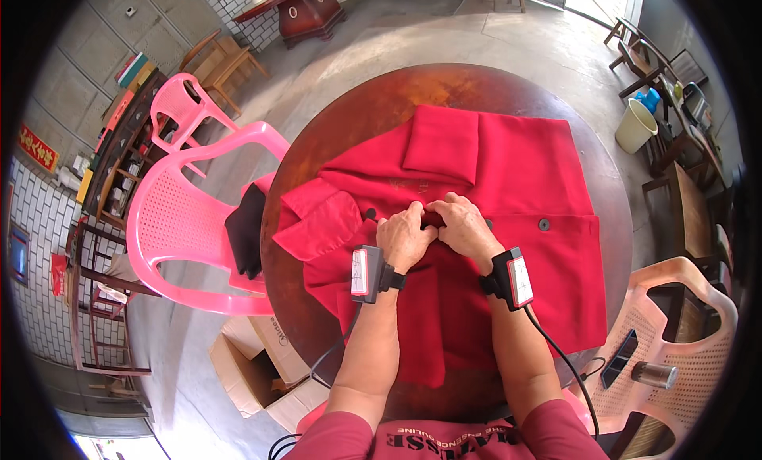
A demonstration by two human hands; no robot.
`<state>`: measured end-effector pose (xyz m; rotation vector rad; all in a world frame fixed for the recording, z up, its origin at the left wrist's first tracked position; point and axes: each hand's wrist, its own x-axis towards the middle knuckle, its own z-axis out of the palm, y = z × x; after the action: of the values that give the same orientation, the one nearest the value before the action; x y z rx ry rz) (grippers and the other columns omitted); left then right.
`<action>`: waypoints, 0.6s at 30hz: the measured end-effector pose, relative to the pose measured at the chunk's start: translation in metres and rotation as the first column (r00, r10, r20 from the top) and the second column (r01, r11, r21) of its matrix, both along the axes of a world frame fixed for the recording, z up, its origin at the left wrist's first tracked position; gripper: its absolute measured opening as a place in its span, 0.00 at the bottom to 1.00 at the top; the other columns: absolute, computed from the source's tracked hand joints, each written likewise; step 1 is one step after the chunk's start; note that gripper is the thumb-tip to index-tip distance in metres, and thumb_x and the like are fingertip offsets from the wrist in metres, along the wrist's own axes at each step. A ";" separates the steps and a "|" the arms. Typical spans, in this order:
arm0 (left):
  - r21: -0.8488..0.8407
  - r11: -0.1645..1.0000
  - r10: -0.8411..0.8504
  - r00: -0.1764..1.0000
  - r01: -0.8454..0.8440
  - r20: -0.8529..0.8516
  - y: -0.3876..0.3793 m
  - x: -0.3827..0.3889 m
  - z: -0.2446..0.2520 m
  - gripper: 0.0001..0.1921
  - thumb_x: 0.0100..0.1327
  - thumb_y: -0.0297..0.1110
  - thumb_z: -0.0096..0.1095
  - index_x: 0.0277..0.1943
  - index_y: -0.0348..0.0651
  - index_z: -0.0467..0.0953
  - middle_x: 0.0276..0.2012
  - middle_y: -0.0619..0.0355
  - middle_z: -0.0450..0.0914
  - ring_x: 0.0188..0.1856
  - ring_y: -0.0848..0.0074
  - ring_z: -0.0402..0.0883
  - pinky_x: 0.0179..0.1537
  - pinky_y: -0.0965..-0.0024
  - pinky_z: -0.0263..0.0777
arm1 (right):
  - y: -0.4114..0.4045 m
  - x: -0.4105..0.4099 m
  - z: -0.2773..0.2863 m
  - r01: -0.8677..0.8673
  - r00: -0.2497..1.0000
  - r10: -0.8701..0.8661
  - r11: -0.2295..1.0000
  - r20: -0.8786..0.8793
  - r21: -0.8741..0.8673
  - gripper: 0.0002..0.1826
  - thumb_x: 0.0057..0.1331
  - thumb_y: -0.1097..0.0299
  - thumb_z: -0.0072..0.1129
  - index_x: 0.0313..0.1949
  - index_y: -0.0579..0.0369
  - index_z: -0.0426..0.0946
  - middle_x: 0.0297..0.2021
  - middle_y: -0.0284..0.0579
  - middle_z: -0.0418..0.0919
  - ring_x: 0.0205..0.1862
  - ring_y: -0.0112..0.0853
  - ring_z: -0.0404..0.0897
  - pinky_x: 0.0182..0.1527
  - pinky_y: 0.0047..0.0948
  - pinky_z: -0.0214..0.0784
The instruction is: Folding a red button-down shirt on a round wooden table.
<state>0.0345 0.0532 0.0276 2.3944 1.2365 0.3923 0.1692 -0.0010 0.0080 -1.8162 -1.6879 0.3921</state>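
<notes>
A red coat (pixel 536 162) with dark buttons lies spread on a round dark wooden table (pixel 476 85), its collar towards the left and one sleeve folded over its body. My left hand (pixel 406 237) and my right hand (pixel 464 225) meet at the coat's front edge, near the middle. Both pinch the red cloth between bent fingers, the fingertips almost touching. A dark button (pixel 370 213) shows left of my left hand, and another button (pixel 543 224) lies to the right on the front edge. What sits between my fingertips is partly hidden.
Pink plastic chairs (pixel 178 222) stand left of the table, one holding a black cloth (pixel 246 231). An open cardboard box (pixel 238 365) is on the floor at lower left. At lower right, a pale plastic chair (pixel 708 365) bears a phone (pixel 619 359) and a metal cup (pixel 655 375). Cables run from both wrist devices.
</notes>
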 end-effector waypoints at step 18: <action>-0.052 0.994 -0.074 0.953 0.093 0.294 0.005 0.001 -0.013 0.09 0.50 0.29 0.61 0.33 0.38 0.70 0.28 0.47 0.80 0.34 0.55 0.82 0.34 0.58 0.71 | -0.003 -0.005 0.004 0.001 0.997 0.000 1.000 0.076 -0.017 0.21 0.42 0.63 0.71 0.37 0.51 0.77 0.37 0.45 0.73 0.44 0.43 0.74 0.44 0.43 0.65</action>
<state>0.0359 0.0581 0.0149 2.2263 0.9968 0.6432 0.1642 -0.0042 0.0123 -1.8649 -1.7407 0.3416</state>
